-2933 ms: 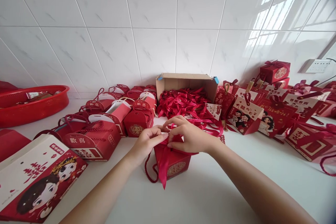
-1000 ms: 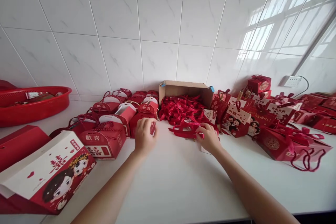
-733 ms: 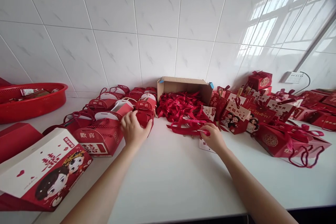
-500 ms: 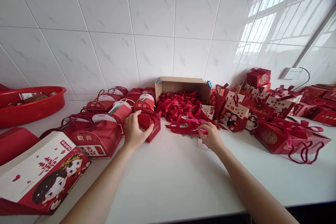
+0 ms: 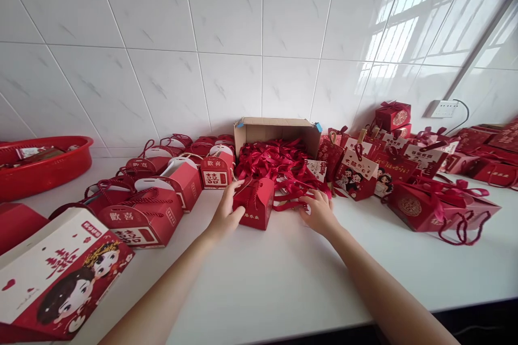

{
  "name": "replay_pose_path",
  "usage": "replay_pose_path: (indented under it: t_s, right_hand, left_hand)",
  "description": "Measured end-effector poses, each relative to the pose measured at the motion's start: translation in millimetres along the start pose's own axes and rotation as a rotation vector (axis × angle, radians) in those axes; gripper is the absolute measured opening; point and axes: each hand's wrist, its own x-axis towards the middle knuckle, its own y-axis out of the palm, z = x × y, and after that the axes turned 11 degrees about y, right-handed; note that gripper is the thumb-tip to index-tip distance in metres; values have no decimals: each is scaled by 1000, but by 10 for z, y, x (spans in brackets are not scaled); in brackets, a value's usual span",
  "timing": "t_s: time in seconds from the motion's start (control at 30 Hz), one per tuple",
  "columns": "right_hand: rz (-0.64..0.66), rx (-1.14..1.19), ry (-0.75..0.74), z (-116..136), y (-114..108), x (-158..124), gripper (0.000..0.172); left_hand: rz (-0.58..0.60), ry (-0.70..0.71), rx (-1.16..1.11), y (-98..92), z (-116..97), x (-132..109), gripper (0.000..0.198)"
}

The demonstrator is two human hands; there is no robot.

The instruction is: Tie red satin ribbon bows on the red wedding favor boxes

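My left hand [image 5: 225, 211] grips the left side of a small red gift box [image 5: 264, 206], its thumb in front and its fingers behind. The box stands on the white tabletop with a dark red cord over its top and gold lettering low on its front. My right hand [image 5: 321, 214] is bent over the end of a red ribbon [image 5: 288, 205], fingertips on it. A small white patch shows beside the right thumb, too hidden to name. Behind both hands, a heap of red ribbons [image 5: 275, 159] spills from an open cardboard box [image 5: 279, 123].
Corded red gift boxes [image 5: 141, 213] stand in rows at left, near a red plastic basin [image 5: 65, 164] and a large printed box [image 5: 60, 275]. Finished-looking boxes with bows [image 5: 441, 206] crowd the right. A tiled wall [image 5: 226, 11] with a socket [image 5: 443, 109] rises behind.
My left hand has brought the red gift box rightward and nearer, in front of the ribbon heap. My right hand stays by the ribbon; the white item beneath it is now mostly hidden.
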Motion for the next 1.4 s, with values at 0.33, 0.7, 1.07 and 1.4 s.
replay_pose_path:
  t_s: [0.33, 0.7, 1.07, 1.4]
  right_hand:
    - [-35, 401, 31, 82, -127, 46, 4]
    - [168, 1216, 233, 73, -403, 182, 44]
    - [347, 1565, 282, 40, -615, 217, 27]
    - [213, 1660, 252, -13, -627, 243, 16]
  left_hand:
    - [8, -107, -13, 23, 167, 33, 57]
    - [129, -37, 380, -103, 328, -13, 40]
    - [69, 62, 597, -189, 236, 60, 56]
    - [141, 246, 626, -233, 285, 75, 75]
